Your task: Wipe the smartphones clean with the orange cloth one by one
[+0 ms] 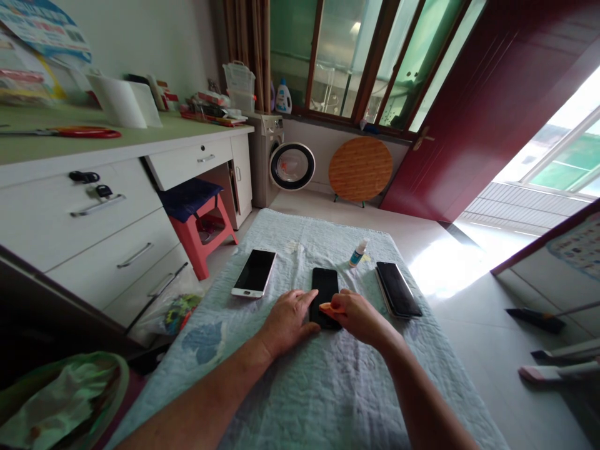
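Note:
A black smartphone (325,284) lies face up on the pale blue quilted cover (290,240), in front of me. Along its left side, my left hand (290,319) grips the edge, with fingers and thumb at the rim. My right hand (355,314) is closed around a small orange cloth (329,309), which touches the lower part of the screen. To the left rests a white-framed phone (254,273). On the right is another dark phone (398,289), lying on something light and flat. A small spray bottle (359,252) with a white cap stands beyond my right hand.
A desk with white drawers (100,219) runs along the left, with a pink stool (201,231) beside it. At lower left is a lined bin (117,400). Farther back are a washing machine with its door (293,166) open, a round wooden tabletop (360,169) and a red door (450,106).

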Demonstrator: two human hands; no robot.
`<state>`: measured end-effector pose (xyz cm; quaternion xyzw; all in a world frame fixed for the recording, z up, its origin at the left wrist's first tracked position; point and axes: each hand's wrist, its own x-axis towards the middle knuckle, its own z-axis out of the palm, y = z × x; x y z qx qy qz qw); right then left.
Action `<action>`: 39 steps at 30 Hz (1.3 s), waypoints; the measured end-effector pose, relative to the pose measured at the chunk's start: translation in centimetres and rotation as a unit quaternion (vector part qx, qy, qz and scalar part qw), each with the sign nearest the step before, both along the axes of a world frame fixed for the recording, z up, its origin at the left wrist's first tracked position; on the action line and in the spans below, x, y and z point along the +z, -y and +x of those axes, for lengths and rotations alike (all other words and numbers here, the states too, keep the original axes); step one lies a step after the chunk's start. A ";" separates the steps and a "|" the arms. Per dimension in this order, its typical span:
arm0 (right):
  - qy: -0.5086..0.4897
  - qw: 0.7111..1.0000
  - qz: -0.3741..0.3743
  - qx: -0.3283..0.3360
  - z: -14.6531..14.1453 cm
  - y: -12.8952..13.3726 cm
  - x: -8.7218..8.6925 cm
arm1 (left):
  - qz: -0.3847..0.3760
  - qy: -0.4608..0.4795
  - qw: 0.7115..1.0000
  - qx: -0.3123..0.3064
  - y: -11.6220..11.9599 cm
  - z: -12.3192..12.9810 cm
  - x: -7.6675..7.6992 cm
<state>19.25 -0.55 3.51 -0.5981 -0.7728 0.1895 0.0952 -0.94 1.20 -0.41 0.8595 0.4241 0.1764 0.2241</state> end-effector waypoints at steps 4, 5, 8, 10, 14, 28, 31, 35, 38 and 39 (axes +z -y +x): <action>0.006 0.999 -0.039 0.031 0.4 0.7 0.7 | 0.005 0.002 1.000 0.006 0.0 0.0 -0.2; 0.007 0.999 -0.035 0.027 0.4 0.5 0.6 | 0.006 0.005 1.000 0.002 0.0 0.0 -0.2; -0.001 1.000 0.002 0.002 0.5 -0.7 -0.3 | 0.008 0.014 1.000 -0.016 0.0 0.0 -0.1; -0.009 0.998 0.044 -0.032 0.7 -2.0 -1.2 | 0.010 0.018 1.000 -0.024 -0.1 0.0 0.0; -0.012 0.990 0.098 -0.100 1.1 -4.6 -2.9 | 0.014 0.016 0.999 -0.027 0.0 0.0 0.2; 0.074 0.981 0.083 -0.161 -2.3 -7.9 -3.3 | 0.007 0.006 1.000 -0.018 0.0 0.1 0.4; 0.077 0.985 0.079 -0.136 -3.6 -8.2 -3.2 | 0.001 0.002 1.000 -0.016 0.0 0.1 0.6; 0.075 0.989 0.067 -0.109 -4.6 -8.5 -2.9 | 0.008 -0.009 1.000 -0.016 0.1 0.2 0.5; 0.076 0.990 0.072 -0.095 -4.1 -8.5 -2.6 | 0.015 -0.011 1.000 -0.016 0.1 0.2 0.4; 0.077 0.990 0.074 -0.096 -3.7 -8.5 -2.6 | 0.016 -0.011 1.000 -0.016 0.1 0.2 0.5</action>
